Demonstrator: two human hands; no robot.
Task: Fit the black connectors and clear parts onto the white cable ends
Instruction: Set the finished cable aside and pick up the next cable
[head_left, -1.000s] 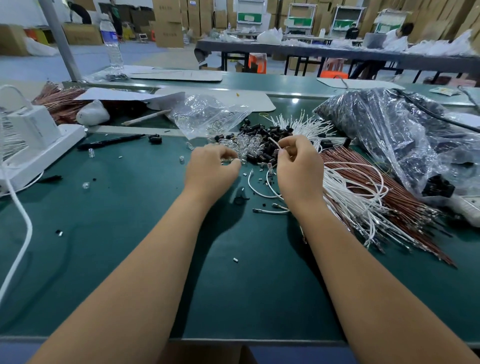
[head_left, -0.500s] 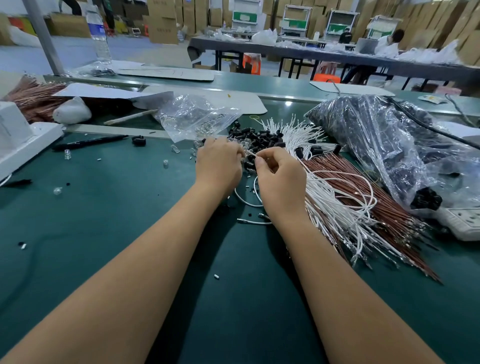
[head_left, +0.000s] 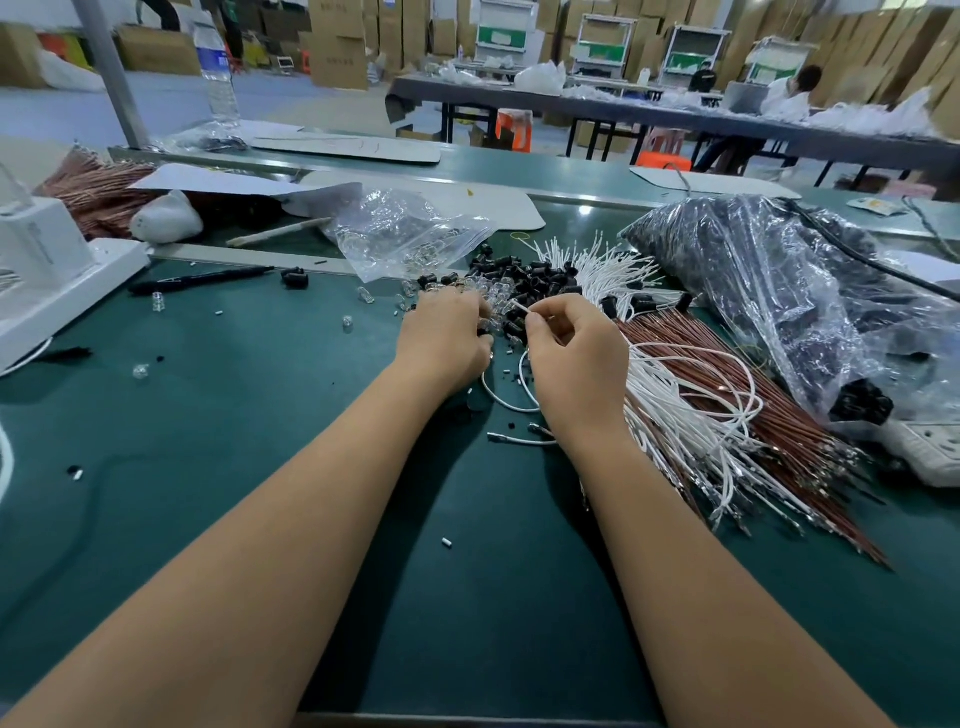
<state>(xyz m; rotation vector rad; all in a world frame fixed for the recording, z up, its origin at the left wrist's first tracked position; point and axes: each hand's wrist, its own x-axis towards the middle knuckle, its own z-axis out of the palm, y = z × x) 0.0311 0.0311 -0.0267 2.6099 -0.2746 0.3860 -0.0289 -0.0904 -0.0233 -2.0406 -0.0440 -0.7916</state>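
Landmark for all entries: the pile of black connectors (head_left: 524, 280) at the middle of the green table (head_left: 234, 415).

1. Loose clear parts (head_left: 347, 323), scattered left of the pile. Small, hard and smooth; judged light and prone to roll or skid. Pinch one across its body, not its tip.

2. Your left hand (head_left: 444, 343), at the pile's near-left edge. The fingers curl down into the mixed clear and black pieces; whether they grip one you cannot tell, as the hand covers them.

3. Clear parts (head_left: 493, 299), heaped against the pile's near side, between your two hands. Same handling as entry 1.

4. Black connectors, the pile itself. Small rigid plastic, likely light and easily flicked away; take one by its sides so the opening stays free for the cable end.

5. Your right hand (head_left: 576, 358), at the pile's near-right edge. Thumb and forefinger pinch one white cable (head_left: 519, 307) just behind its tip, which points toward your left hand. The cable is thin and limp, so a hold close to the end keeps it stiff enough to push in.

6. White cables (head_left: 691, 415), right of the pile, lying across brown wires (head_left: 753, 405). Soft and tangle-prone; draw one out singly by its end.
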